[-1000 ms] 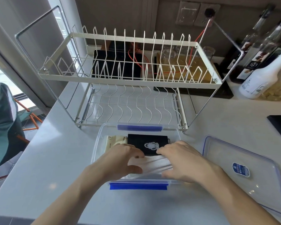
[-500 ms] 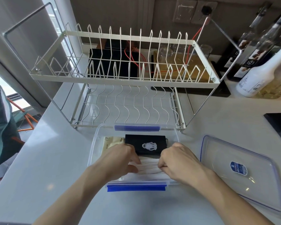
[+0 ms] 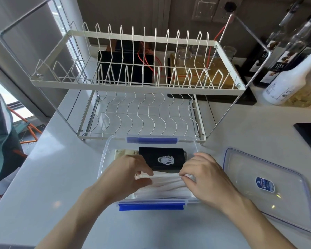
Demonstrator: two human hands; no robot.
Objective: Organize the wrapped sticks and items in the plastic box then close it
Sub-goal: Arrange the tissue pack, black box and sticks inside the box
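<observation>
The left hand (image 3: 126,175) and right hand (image 3: 203,178) each pinch an end of the wrapped sticks (image 3: 166,184) inside the open plastic box (image 3: 104,155) near the counter's (image 3: 61,177) front edge; the lid (image 3: 269,191) lies beside it.

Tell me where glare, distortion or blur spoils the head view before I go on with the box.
Head view: wide-angle bending bows the dish rack and the counter edges; daylight from the window at the left washes that corner out; small glints sit on the clear lid; the left hand and right hand are slightly soft over the wrapped sticks, while the black packet reads clearly.
</observation>
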